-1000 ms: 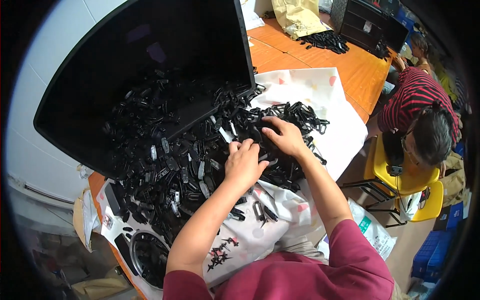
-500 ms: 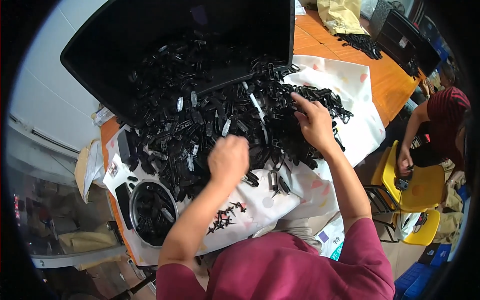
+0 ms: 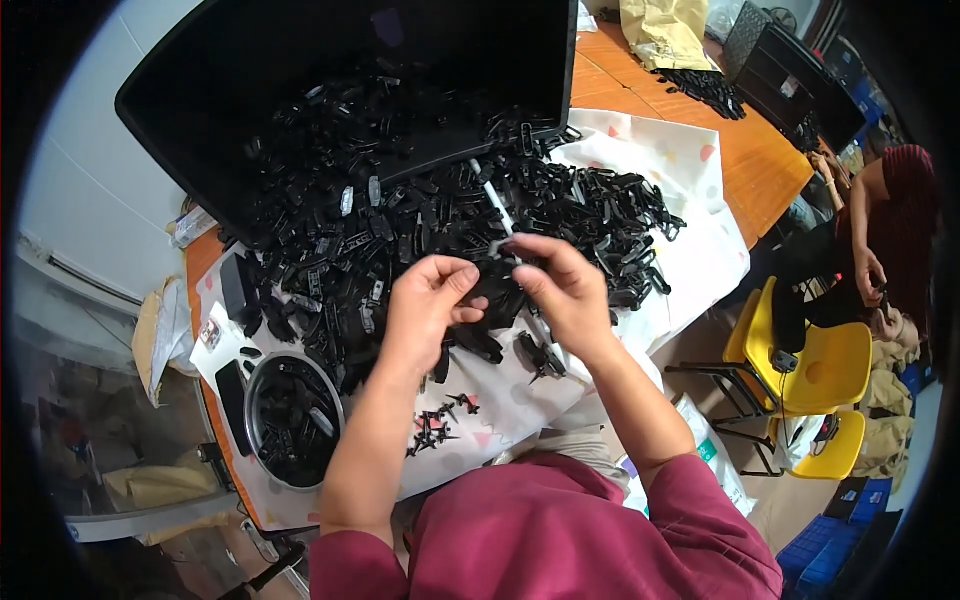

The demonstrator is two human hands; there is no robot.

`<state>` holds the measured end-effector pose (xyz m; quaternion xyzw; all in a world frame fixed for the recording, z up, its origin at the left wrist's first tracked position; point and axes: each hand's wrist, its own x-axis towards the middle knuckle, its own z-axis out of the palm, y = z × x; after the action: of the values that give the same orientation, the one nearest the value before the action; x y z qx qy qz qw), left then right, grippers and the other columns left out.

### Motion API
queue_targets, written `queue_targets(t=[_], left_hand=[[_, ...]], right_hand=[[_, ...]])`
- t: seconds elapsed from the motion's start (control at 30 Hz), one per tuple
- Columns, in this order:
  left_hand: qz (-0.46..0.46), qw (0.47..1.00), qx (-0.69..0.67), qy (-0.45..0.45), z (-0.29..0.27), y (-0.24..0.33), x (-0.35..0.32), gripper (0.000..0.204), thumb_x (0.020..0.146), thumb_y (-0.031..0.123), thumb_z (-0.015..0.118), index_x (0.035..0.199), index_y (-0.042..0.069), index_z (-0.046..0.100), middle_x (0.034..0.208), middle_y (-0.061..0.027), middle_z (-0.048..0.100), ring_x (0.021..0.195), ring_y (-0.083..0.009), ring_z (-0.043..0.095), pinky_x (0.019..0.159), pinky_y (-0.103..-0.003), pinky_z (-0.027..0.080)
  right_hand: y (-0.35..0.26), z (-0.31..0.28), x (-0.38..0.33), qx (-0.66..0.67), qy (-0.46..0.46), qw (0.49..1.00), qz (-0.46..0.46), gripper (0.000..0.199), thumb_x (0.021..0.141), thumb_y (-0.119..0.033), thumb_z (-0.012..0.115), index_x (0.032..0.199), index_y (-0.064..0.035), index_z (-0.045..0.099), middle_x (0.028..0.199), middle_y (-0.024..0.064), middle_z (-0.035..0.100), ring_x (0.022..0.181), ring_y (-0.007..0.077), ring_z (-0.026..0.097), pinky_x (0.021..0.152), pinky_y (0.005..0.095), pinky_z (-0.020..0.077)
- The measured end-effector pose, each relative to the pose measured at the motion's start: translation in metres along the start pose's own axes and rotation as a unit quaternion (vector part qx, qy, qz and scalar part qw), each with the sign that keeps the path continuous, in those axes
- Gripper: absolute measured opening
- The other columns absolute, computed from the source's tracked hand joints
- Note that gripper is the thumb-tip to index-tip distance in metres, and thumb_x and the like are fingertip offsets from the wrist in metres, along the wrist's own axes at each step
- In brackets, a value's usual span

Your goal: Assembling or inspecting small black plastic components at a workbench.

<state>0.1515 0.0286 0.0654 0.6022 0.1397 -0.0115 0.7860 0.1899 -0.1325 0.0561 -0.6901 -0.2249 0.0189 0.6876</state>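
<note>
Both my hands are raised over a heap of small black plastic parts (image 3: 350, 255), fingertips facing each other. My left hand (image 3: 428, 308) is closed in a pinch; what it holds, if anything, is hidden. My right hand (image 3: 570, 298) pinches a small plastic part (image 3: 497, 249) between thumb and forefinger, its outline blurred. A white stick (image 3: 497, 208) lies in the heap just beyond the fingers. Below my hands, a few black parts (image 3: 540, 356) rest on the patterned white sheet (image 3: 505, 400), with several small spiky black pieces (image 3: 435, 428) nearer me.
A large black bin (image 3: 470, 60) lies tipped at the back, spilling parts. At left stand a round metal bowl (image 3: 252, 420) of black parts and a dark phone (image 3: 231, 408). To the right are yellow chairs (image 3: 825, 370) and another person (image 3: 890, 230) handling a small item.
My right hand has come left and down from the heap's right side, now pinching a small part. My left hand has shifted slightly left. A pair of parts on the sheet now lies closer together.
</note>
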Motion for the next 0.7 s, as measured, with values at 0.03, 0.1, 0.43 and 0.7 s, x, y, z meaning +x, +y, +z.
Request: queue_targets(t=[0.03, 0.1, 0.43, 0.7], left_hand=[[0.000, 0.998, -0.062, -0.002, 0.002, -0.001, -0.009, 0.015, 0.086, 0.016, 0.054, 0.090, 0.003, 0.056, 0.081, -0.0043, 0.060, 0.064, -0.0126, 0.060, 0.054, -0.020, 0.050], [-0.035, 0.983, -0.180, -0.017, -0.004, 0.000, -0.024, 0.023, 0.085, 0.014, 0.055, 0.103, -0.001, 0.053, 0.089, -0.0096, 0.059, 0.073, -0.0163, 0.061, 0.064, -0.023, 0.053], [0.056, 0.995, -0.081, 0.017, -0.008, -0.010, -0.064, 0.022, 0.089, 0.012, 0.048, 0.105, -0.003, 0.048, 0.090, -0.0100, 0.059, 0.073, -0.0149, 0.061, 0.063, -0.025, 0.053], [0.056, 0.994, 0.037, -0.085, -0.034, -0.024, -0.091, 0.027, 0.082, 0.001, 0.056, 0.108, -0.002, 0.052, 0.089, -0.0069, 0.061, 0.082, -0.0124, 0.060, 0.062, -0.022, 0.049]], right_hand=[[0.003, 0.006, -0.001, -0.053, -0.023, 0.998, -0.040, 0.032, 0.082, -0.004, 0.058, 0.113, 0.0003, 0.051, 0.099, 0.0053, 0.059, 0.092, 0.0102, 0.053, 0.079, 0.0217, 0.0426], [-0.007, 0.020, -0.009, 0.097, -0.036, 0.993, 0.055, 0.033, 0.081, -0.002, 0.058, 0.113, 0.0008, 0.050, 0.098, 0.0084, 0.059, 0.085, 0.0107, 0.056, 0.072, 0.0226, 0.0465], [-0.015, 0.044, -0.038, 0.182, -0.052, 0.980, 0.066, 0.027, 0.080, 0.004, 0.056, 0.106, 0.0013, 0.051, 0.102, 0.0118, 0.057, 0.083, 0.0138, 0.057, 0.067, 0.0244, 0.0513], [-0.018, 0.040, -0.039, 0.278, -0.074, 0.929, 0.235, 0.027, 0.078, 0.004, 0.059, 0.104, 0.0039, 0.052, 0.086, 0.0077, 0.058, 0.064, 0.0118, 0.057, 0.054, 0.0223, 0.0492]])
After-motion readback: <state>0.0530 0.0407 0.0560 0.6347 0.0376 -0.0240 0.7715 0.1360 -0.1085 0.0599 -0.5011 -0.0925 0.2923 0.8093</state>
